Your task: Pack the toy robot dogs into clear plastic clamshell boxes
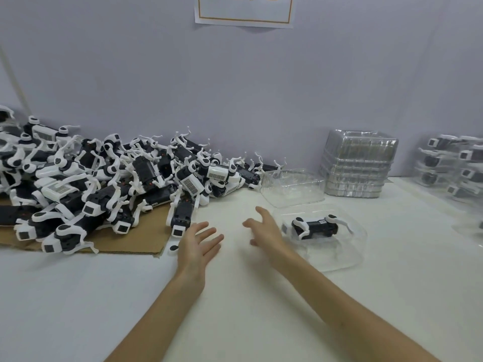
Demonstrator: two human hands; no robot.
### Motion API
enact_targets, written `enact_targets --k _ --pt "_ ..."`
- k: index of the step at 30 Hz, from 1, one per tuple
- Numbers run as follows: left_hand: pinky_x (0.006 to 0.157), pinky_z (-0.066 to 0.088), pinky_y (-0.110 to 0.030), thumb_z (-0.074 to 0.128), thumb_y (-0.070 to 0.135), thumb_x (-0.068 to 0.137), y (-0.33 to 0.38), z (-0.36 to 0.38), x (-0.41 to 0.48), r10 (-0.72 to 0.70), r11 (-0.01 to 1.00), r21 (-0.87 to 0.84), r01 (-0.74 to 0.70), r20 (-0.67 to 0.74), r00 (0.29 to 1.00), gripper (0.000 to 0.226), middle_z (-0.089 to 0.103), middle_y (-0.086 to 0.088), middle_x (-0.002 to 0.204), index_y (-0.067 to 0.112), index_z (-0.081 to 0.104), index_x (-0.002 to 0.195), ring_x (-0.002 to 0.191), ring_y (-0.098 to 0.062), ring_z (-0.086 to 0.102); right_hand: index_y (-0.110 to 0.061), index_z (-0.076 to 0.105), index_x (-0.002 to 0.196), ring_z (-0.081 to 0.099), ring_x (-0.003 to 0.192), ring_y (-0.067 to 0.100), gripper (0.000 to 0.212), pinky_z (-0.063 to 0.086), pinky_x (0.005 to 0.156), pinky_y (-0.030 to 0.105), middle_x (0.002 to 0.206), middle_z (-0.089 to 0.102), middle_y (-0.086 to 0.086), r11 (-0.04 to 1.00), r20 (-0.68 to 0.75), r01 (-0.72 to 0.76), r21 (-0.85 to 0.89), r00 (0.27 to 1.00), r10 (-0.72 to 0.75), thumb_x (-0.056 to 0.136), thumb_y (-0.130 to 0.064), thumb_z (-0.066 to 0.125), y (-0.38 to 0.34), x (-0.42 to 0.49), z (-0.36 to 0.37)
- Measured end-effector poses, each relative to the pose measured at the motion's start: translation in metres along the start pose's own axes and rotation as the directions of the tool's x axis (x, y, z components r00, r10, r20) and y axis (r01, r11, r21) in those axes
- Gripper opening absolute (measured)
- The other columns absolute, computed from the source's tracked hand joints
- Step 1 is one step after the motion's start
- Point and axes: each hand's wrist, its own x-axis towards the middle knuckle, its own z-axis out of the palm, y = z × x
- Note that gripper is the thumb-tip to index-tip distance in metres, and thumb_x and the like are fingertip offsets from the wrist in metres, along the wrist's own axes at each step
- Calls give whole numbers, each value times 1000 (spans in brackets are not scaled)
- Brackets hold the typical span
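Note:
A big pile of black-and-white toy robot dogs (109, 184) covers the left of the table, partly on brown cardboard (130, 241). One toy dog (315, 227) lies in the lower half of an open clear clamshell box (347, 254), whose lid (292, 186) is folded back behind it. My left hand (198, 244) hovers over the table with fingers spread and holds nothing, just right of the pile's nearest dog (180, 218). My right hand (264, 228), also with straight fingers and holding nothing, is just left of the box.
A stack of empty clear clamshell boxes (358, 165) stands against the wall at the back right. Packed boxes with dogs inside (454, 163) are stacked at the far right. A small loose white part (173, 249) lies by the cardboard's corner. A paper sign (244, 10) hangs on the wall.

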Motion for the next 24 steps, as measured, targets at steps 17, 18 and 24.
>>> enact_targets --k 17,18,24 --pt "80 58 -34 44 21 103 -4 4 -8 83 979 179 -93 62 995 22 66 -12 118 11 63 108 82 -27 76 -13 67 117 66 77 19 26 46 63 24 113 68 9 939 -200 50 -340 972 -125 93 -7 62 39 46 -162" --pt "81 58 -34 43 20 103 -4 4 -8 84 979 183 -94 63 994 22 66 -12 118 11 63 108 81 -27 76 -14 64 122 65 84 22 31 48 70 29 120 65 8 913 -195 93 -398 964 -183 92 -8 63 35 52 -150" --pt "87 56 -38 42 19 104 -5 5 -6 88 977 188 -100 70 994 22 65 -11 117 13 64 106 81 -27 76 -18 32 154 60 105 26 71 49 84 38 158 31 0 628 -90 235 -742 894 -440 89 -7 59 2 93 -104"
